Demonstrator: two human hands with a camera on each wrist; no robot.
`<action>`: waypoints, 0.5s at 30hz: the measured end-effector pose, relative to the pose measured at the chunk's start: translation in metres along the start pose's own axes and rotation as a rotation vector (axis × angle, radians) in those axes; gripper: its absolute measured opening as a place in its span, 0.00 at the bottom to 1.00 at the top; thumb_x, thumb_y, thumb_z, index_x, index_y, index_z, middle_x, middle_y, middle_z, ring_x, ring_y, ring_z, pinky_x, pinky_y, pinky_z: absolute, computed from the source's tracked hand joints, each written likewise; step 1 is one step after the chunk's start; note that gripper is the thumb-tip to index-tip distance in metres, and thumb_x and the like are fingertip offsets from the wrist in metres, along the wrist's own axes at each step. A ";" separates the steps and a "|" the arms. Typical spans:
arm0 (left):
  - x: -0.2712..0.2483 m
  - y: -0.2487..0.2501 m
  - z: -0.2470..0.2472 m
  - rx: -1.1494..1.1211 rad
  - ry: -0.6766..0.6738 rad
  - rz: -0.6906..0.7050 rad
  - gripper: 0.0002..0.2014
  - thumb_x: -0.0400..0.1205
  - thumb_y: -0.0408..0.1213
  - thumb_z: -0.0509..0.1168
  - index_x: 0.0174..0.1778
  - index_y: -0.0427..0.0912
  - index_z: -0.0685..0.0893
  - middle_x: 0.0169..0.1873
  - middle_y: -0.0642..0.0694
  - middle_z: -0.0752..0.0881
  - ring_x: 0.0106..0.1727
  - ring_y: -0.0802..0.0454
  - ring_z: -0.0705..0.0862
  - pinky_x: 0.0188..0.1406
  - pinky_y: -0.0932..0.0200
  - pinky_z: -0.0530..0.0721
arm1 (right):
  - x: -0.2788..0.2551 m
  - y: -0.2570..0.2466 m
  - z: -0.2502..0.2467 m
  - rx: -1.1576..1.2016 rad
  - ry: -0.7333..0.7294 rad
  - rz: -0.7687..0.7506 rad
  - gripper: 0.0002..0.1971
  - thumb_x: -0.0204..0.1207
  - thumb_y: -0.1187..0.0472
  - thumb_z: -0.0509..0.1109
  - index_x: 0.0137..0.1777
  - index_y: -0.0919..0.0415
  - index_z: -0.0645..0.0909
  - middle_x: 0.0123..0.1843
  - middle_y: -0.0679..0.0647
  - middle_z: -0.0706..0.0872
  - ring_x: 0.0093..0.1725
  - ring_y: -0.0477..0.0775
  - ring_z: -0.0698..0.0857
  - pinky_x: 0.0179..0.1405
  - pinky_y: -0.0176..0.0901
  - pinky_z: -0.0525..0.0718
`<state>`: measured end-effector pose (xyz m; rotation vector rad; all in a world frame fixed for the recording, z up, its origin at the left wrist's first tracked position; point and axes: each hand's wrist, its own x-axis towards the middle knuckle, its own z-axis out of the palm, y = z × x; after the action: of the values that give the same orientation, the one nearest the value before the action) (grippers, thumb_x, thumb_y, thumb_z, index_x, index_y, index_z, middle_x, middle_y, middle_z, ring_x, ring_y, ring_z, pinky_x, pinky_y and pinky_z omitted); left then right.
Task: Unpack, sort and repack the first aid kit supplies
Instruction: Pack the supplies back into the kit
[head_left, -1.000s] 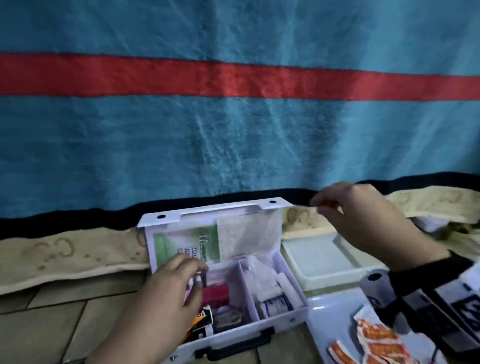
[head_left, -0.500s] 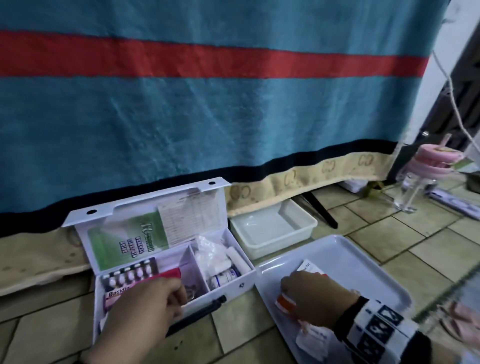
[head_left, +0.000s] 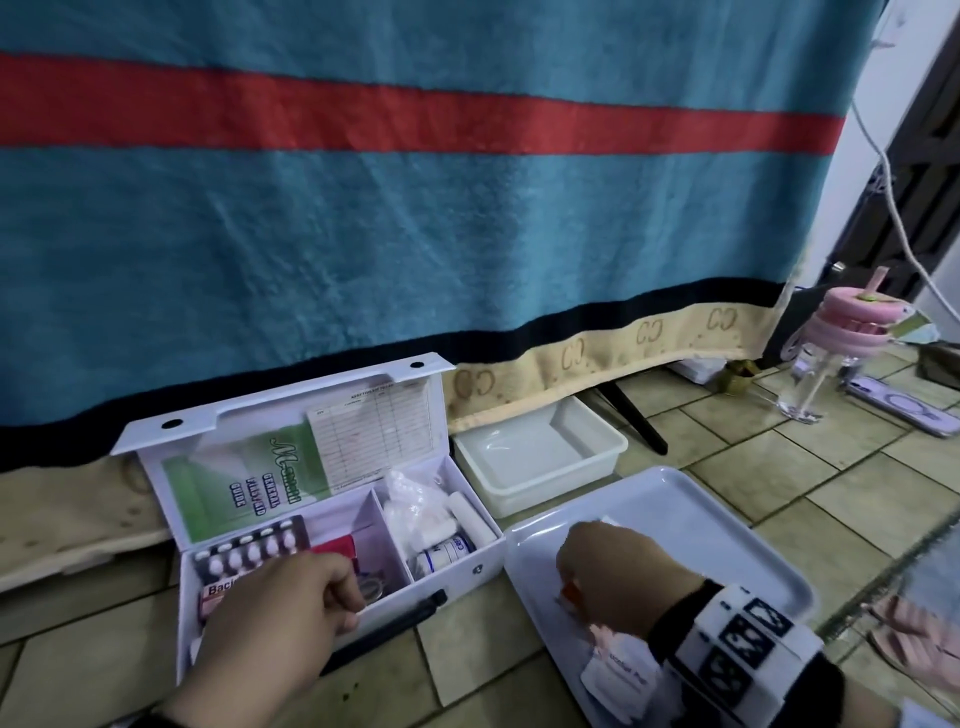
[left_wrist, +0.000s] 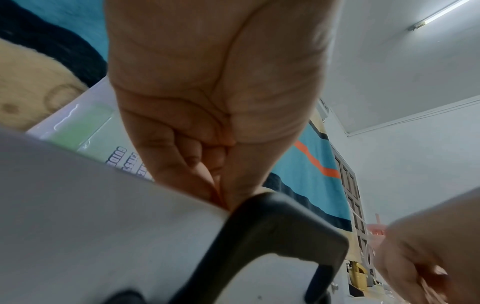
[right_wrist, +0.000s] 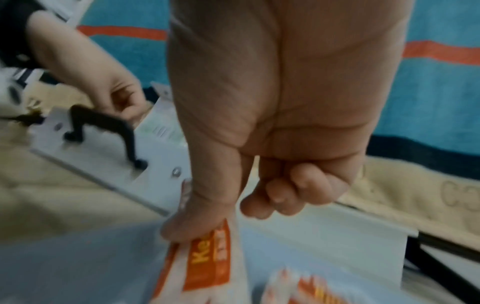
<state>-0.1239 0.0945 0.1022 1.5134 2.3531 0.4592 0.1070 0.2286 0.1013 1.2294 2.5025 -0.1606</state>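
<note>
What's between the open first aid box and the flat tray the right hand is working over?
In the head view, only a bare strip of floor tile separates the first aid box from the tray.

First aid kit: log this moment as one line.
first aid kit open | left hand inside kit | right hand pinching orange packet over tray

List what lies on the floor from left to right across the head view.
First aid kit box → deep white tub → flat white tray → clear tumbler with pink lid → lilac phone.
</note>
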 end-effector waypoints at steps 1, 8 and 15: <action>-0.001 0.000 0.000 0.001 0.008 0.005 0.10 0.69 0.41 0.75 0.29 0.63 0.83 0.29 0.77 0.82 0.35 0.70 0.82 0.36 0.66 0.79 | -0.002 0.002 -0.009 0.070 0.048 -0.017 0.08 0.74 0.56 0.66 0.42 0.56 0.86 0.43 0.52 0.81 0.44 0.56 0.81 0.41 0.41 0.77; -0.002 0.005 0.001 0.057 0.064 0.043 0.09 0.73 0.41 0.71 0.28 0.57 0.81 0.31 0.65 0.87 0.40 0.69 0.82 0.37 0.70 0.76 | 0.007 -0.016 -0.060 0.773 0.336 -0.243 0.10 0.76 0.63 0.69 0.37 0.46 0.82 0.36 0.51 0.89 0.36 0.49 0.85 0.42 0.45 0.83; 0.000 0.000 0.002 0.031 0.085 0.057 0.10 0.73 0.37 0.67 0.28 0.58 0.80 0.24 0.68 0.84 0.36 0.73 0.79 0.35 0.75 0.74 | 0.059 -0.072 -0.053 0.845 0.216 -0.434 0.06 0.78 0.61 0.69 0.42 0.52 0.85 0.42 0.52 0.92 0.46 0.51 0.89 0.55 0.50 0.85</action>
<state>-0.1232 0.0944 0.1006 1.6085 2.3971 0.5123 0.0040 0.2412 0.1264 0.9415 2.9605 -1.3674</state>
